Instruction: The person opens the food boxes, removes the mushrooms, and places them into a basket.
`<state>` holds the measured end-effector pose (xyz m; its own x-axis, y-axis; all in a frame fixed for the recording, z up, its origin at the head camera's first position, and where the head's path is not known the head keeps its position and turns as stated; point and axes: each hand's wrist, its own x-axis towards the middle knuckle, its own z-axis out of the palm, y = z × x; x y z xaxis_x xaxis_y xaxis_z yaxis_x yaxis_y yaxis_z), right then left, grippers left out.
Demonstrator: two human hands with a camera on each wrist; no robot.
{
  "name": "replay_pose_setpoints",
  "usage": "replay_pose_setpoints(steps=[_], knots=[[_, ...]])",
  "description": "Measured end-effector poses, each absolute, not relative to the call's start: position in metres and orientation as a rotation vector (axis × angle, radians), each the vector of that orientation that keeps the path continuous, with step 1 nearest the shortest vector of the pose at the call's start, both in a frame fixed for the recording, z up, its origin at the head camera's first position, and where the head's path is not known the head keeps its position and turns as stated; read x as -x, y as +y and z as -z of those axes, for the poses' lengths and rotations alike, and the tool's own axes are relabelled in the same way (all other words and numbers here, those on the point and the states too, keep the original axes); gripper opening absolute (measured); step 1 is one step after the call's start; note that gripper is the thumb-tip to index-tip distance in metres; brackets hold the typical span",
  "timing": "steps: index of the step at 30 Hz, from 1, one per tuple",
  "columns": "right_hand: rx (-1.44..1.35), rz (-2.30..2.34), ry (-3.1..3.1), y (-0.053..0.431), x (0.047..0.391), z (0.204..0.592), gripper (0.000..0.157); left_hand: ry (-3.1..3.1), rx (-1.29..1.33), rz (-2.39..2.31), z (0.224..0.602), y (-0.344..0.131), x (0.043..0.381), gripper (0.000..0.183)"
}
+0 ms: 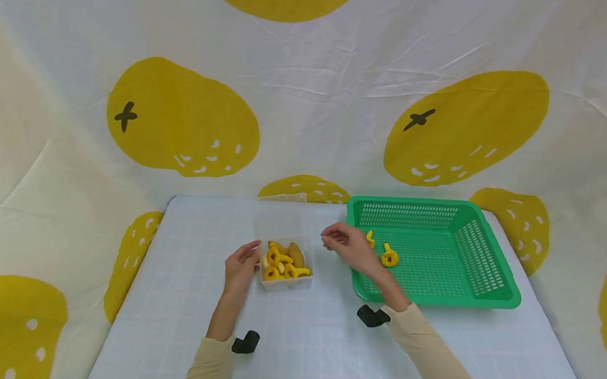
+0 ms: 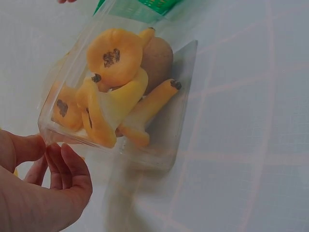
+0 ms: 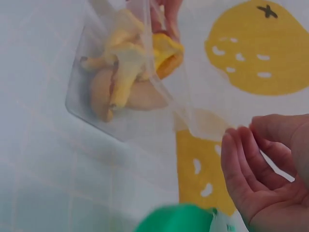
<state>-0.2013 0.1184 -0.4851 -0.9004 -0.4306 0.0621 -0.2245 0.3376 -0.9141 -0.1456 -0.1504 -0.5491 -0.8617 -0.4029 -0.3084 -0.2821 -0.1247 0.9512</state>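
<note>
Cloth backdrop: white hanging fabric point(image 1: 311, 105) printed with big yellow fruits point(image 1: 184, 117), along the far, left and right edges of the table.
Table: pale blue checked cover point(image 1: 310, 349).
Basket: green slotted plastic basket point(image 1: 435, 301), near the table's far right corner.
Box: small clear plastic box point(image 1: 286, 283), left of the basket, nearer the far edge; its clear lid point(image 1: 280, 221) is open on the far side.
Left hand: thumb and fingertips point(image 1: 241, 269) pinch the box at its far left corner, apparently to steady it.
Right hand: empty, thumb and fingertips lightly together point(image 1: 350, 243), between box and basket.
Mushrooms: two yellow funnel-shaped mushrooms point(image 1: 389, 257) lie by the basket's left wall; more yellow ones point(image 2: 116, 55) and brown rounded pieces point(image 2: 159, 63) fill the box. Shifting them between basket and box seems the step in hand; taking another would call for parted fingers and a light pinch on its stem.
</note>
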Motion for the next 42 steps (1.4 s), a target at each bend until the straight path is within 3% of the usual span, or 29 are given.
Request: replay_pose_setpoints(steps=[23, 34, 42], knots=[[0.998, 1.264, 2.361, 0.067, 0.188, 0.499, 0.014, -2.026, -0.785, 2.157, 0.547, -0.150, 0.146, 0.028], [1.044, 0.864, 2.587, 0.047, 0.181, 0.499, 0.015, -2.046, -0.805, 2.142, 0.547, -0.150, 0.146, 0.028], [1.041, 0.861, 2.616, 0.048, 0.176, 0.495, 0.014, -2.047, -0.814, 2.147, 0.549, -0.150, 0.145, 0.028]])
